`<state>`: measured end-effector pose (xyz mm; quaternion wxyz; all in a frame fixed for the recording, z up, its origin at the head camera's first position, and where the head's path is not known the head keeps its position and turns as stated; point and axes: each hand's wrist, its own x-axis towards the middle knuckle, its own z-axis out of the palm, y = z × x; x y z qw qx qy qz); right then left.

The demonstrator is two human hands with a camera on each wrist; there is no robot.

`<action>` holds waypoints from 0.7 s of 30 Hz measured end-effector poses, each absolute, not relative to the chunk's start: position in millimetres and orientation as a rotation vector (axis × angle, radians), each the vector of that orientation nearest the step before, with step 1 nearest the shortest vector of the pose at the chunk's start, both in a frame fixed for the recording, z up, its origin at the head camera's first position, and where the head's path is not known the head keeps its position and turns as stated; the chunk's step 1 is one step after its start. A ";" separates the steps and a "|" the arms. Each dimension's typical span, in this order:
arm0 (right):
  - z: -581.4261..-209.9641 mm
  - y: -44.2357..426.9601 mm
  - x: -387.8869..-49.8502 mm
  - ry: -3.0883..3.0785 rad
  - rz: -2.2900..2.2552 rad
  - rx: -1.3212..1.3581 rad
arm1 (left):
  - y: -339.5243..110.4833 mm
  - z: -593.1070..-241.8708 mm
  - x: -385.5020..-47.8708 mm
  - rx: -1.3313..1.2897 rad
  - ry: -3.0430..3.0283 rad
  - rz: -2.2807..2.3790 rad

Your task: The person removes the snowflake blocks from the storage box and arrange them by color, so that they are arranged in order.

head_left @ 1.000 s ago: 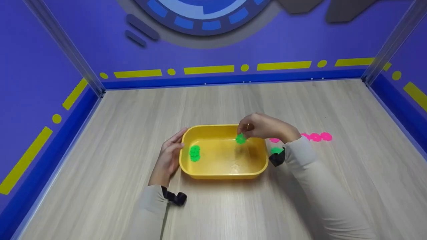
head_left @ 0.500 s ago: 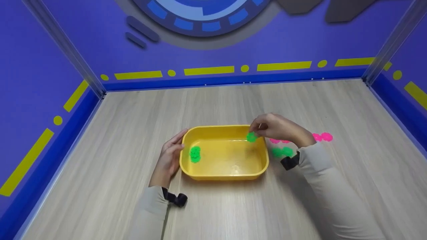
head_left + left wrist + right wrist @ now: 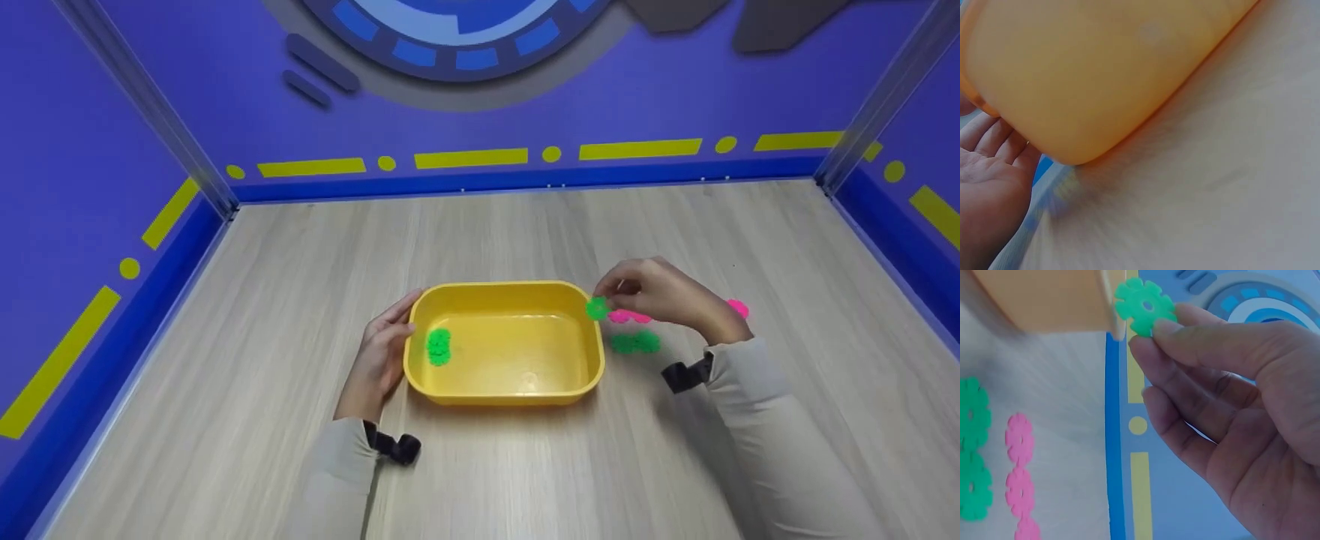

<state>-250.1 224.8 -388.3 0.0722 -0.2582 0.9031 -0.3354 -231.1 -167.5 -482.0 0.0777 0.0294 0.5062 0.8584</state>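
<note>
A yellow bin [image 3: 502,399] stands on the table, with a small clump of green discs [image 3: 439,346] inside at its left end. My left hand [image 3: 376,360] holds the bin's left side, the thumb at the rim; the left wrist view shows its fingers against the outer wall [image 3: 1100,84]. Above the bin's right rim, my right hand [image 3: 667,296] pinches one green notched disc [image 3: 597,308] between thumb and forefinger. In the right wrist view that disc [image 3: 1145,306] appears beside the bin's edge, the other fingers of the hand [image 3: 1241,394] loosely curled.
Right of the bin lie joined green discs [image 3: 635,343] and, behind them, a row of pink discs [image 3: 739,308], partly hidden by my right hand. Blue-purple panels [image 3: 480,127] wall the table [image 3: 300,262] at the back and both sides.
My right hand has moved right with the green disc, from over the bin's inside to its right rim. The left hand and the bin have stayed almost still.
</note>
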 end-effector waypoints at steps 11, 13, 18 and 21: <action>-393.9 242.9 -243.7 2.771 -0.994 -0.705 | -167.5 -481.1 -230.6 0.096 1.513 2.572; -395.6 246.0 -242.7 2.782 -0.993 -0.701 | -167.5 -481.0 -230.3 0.092 1.511 2.573; -398.7 253.5 -239.8 2.798 -0.997 -0.657 | -167.6 -481.4 -230.1 0.100 1.505 2.571; -400.9 257.9 -238.7 2.787 -1.020 -0.620 | -167.4 -480.7 -230.2 0.099 1.507 2.568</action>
